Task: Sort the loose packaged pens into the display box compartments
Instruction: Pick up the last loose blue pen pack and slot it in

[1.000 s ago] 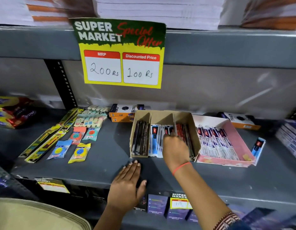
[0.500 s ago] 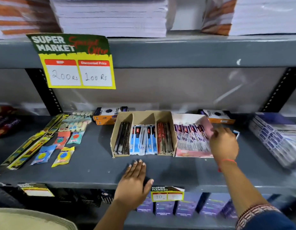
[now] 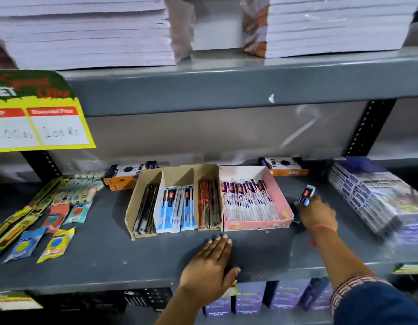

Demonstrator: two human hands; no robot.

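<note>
A brown cardboard display box (image 3: 135,212) stands mid-shelf with three compartments: black pens on the left, blue-and-white packaged pens (image 3: 176,208) in the middle, red pens (image 3: 209,202) on the right. Touching its right side is a pink box (image 3: 284,202) full of white-and-purple packaged pens. My right hand (image 3: 318,214) is just right of the pink box, shut on a blue packaged pen (image 3: 307,194) whose top end sticks up from my fingers. My left hand (image 3: 209,268) lies flat, fingers apart, on the shelf's front edge below the display box.
Small sachets and long yellow strips (image 3: 39,221) lie on the left of the grey shelf (image 3: 104,254). Orange-and-black boxes (image 3: 125,174) stand behind. A stack of purple-and-white packs (image 3: 372,195) sits far right. Notebook stacks fill the shelf above; a yellow price sign (image 3: 39,118) hangs left.
My right hand left the display box's middle compartment, crossed right over the pink box and now grips a blue packaged pen beside it. The view swung right. My left hand stayed put.
</note>
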